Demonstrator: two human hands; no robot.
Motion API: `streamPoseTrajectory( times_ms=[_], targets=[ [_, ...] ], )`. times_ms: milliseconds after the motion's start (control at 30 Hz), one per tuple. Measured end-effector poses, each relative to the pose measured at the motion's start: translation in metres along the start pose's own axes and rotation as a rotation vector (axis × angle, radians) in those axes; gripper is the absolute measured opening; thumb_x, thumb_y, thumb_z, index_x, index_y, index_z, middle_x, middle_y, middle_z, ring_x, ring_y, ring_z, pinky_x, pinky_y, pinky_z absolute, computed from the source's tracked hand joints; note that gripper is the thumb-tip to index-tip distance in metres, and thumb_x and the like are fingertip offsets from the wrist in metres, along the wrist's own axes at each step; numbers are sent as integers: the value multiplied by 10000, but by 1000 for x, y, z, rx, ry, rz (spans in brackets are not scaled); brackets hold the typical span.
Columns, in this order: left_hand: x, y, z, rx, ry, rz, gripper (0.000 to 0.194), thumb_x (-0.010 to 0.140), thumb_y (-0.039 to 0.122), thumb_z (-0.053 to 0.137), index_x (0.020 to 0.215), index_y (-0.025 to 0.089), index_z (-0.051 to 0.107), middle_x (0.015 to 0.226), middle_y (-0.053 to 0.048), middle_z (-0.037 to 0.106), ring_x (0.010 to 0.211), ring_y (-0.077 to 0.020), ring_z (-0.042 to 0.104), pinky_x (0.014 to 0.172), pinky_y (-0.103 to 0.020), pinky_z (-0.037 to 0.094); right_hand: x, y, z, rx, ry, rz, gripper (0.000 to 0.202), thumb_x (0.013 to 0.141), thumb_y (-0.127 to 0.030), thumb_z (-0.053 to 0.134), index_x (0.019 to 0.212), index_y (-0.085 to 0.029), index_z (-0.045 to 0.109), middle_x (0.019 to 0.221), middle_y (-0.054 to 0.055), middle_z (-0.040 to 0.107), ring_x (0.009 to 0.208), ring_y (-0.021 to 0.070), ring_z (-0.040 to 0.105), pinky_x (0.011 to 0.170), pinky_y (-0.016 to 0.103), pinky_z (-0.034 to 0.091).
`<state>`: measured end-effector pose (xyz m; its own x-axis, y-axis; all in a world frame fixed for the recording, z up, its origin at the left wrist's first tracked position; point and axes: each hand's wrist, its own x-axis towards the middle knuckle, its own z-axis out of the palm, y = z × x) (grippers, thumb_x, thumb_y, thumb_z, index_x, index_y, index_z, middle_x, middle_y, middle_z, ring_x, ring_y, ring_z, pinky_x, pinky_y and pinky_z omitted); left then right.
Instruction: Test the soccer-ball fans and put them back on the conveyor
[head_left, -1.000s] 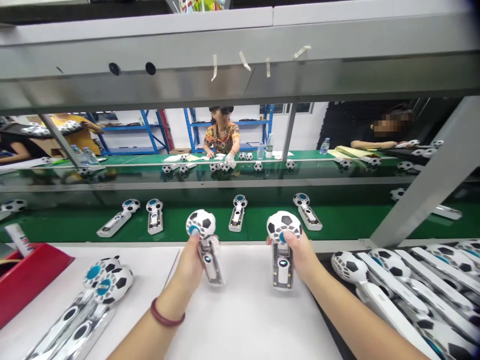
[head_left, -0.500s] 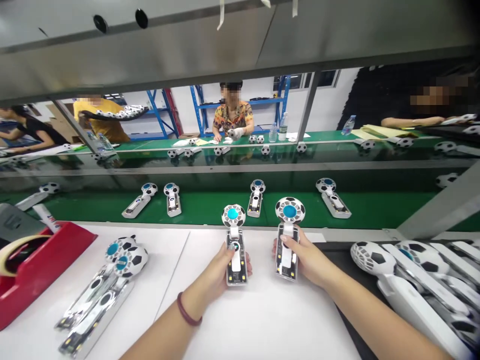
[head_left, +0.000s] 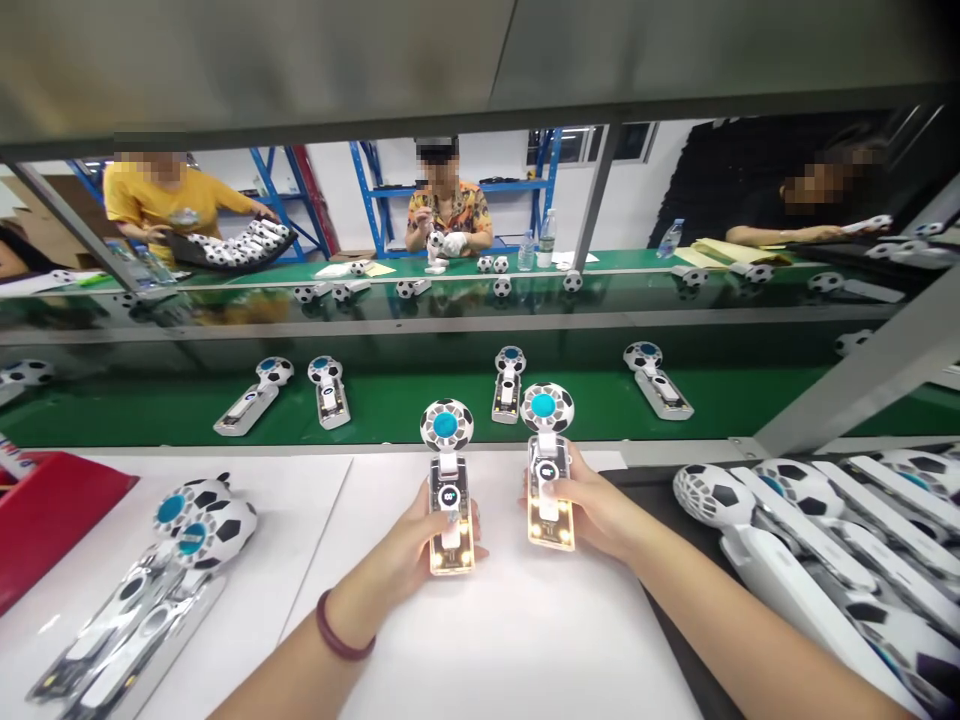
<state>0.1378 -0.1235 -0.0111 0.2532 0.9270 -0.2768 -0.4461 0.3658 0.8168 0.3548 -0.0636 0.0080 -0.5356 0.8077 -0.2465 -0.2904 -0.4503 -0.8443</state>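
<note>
My left hand (head_left: 429, 540) is closed around the clear handle of a football-patterned handheld fan (head_left: 448, 425), its thumb on the white strip below the round display. My right hand (head_left: 589, 500) grips a second handheld fan (head_left: 547, 406) of the same kind, thumb just under its display. Both fans stand upright side by side, blue centres facing me, with displays lit and lamps glowing warm in the lower handles. Beneath them lies a white work surface (head_left: 517, 640). Two more fans (head_left: 169, 590) rest together on it, left of my left hand.
Several fans (head_left: 328, 392) lie along the green conveyor (head_left: 405, 400) ahead. A black tray (head_left: 645, 500) full of fans is at my right, a red tape dispenser (head_left: 60, 520) at far left. Across the line, co-workers sit or stand; one in yellow (head_left: 180, 200) holds a loaded tray.
The lamps in both handles have lit up and the displays now show bright figures. My thumbs have slid lower on the handles. The view has shifted slightly; the co-worker in yellow has tilted the tray.
</note>
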Motion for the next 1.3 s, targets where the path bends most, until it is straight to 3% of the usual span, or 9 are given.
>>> streamPoseTrajectory(
  times_ms=[467, 933, 1300],
  targets=[
    [-2, 1, 2, 56, -29, 0, 393, 709, 299, 677, 1022, 236, 448, 907, -27, 557, 791, -184, 571, 834, -486, 469, 2, 3, -4, 42, -41, -50, 603, 634, -148, 659, 1122, -266, 324, 819, -14, 590, 756, 180, 617, 744, 370, 474],
    [0, 0, 3, 26, 53, 17, 356, 691, 268, 684, 992, 229, 497, 884, -34, 599, 759, -188, 596, 819, -480, 477, 1, 1, 1, -1, -55, -71, 633, 601, -171, 691, 1095, -270, 308, 829, -18, 579, 735, 175, 608, 701, 348, 462],
    [0, -3, 5, 41, 59, 40, 443, 703, 284, 671, 1059, 248, 411, 862, -27, 588, 734, -175, 591, 788, -469, 491, 1, 6, -5, 1, -110, -63, 613, 631, -128, 674, 1113, -263, 320, 850, -17, 591, 770, 154, 608, 765, 336, 453]
  ],
)
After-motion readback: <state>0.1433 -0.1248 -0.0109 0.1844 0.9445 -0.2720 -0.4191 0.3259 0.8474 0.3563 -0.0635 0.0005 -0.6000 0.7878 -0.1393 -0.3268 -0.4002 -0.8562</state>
